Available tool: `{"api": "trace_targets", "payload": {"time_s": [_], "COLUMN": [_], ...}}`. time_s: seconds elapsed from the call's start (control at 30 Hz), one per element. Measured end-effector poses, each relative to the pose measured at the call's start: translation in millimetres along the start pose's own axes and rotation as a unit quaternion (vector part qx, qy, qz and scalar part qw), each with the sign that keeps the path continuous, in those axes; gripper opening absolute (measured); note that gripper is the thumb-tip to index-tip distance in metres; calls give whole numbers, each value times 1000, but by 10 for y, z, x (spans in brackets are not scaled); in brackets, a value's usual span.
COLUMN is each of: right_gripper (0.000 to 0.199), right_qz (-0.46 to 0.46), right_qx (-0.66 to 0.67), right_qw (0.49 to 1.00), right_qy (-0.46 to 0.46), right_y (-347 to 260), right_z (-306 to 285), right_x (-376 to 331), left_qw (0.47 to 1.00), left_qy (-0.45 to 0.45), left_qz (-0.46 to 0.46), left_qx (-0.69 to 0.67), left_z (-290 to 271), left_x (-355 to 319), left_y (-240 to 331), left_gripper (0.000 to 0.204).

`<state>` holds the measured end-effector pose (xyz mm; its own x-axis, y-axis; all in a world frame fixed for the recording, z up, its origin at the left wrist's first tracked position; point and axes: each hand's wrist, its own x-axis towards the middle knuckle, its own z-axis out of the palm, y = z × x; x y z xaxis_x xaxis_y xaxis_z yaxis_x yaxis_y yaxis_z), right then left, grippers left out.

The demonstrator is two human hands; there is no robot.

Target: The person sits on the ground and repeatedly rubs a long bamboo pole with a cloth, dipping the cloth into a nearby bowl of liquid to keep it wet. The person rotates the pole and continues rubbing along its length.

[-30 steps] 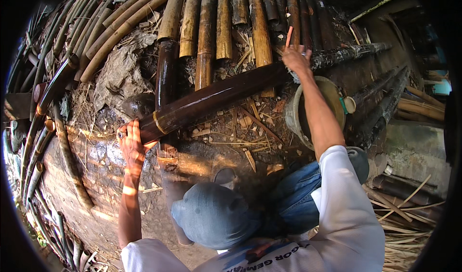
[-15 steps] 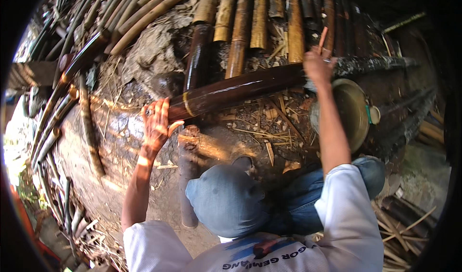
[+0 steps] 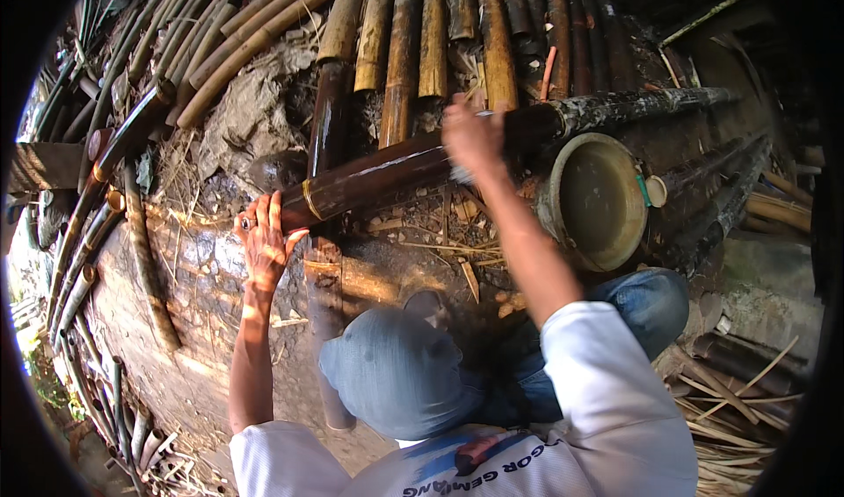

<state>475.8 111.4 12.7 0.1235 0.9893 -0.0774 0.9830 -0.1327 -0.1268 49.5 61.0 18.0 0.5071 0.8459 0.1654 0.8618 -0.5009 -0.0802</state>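
- Left hand (image 3: 264,237), fingers spread, grip open, presses flat on the near end of the dark bamboo pole (image 3: 396,176) at left centre; judged best kept firm so the pole cannot roll.
- Pole runs diagonally toward upper right.
- Right hand (image 3: 473,136) closed around the pole's middle, blurred.
- Round clay pot (image 3: 602,200) sits just right, crowding the arm.

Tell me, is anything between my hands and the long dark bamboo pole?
Nothing visible. The left hand rests at the end of the dark bamboo pole, and the right hand lies directly on it further along, blurred.
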Motion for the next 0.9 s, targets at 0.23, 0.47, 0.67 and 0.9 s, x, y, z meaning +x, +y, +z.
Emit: {"api": "trace_targets", "payload": {"time_s": [0.23, 0.47, 0.67, 0.9], "right_gripper": [43, 49, 65, 45], "right_qz": [65, 94, 77, 5], "right_qx": [665, 852, 798, 552], "right_qw": [741, 514, 593, 833], "right_qy": [68, -34, -72, -38], "right_y": [1511, 624, 50, -17], "right_z": [-432, -670, -626, -368], "right_x": [47, -488, -623, -702], "left_qw": [996, 873, 628, 338], "left_qy": [-65, -8, -137, -44], "left_qz": [-48, -123, -142, -234], "left_qx": [-30, -473, -753, -911], "left_z": [-123, -600, -601, -181], "left_x": [214, 907, 1412, 1244], "left_y": [-42, 1217, 2222, 2139], "left_gripper": [97, 68, 52, 27]}}
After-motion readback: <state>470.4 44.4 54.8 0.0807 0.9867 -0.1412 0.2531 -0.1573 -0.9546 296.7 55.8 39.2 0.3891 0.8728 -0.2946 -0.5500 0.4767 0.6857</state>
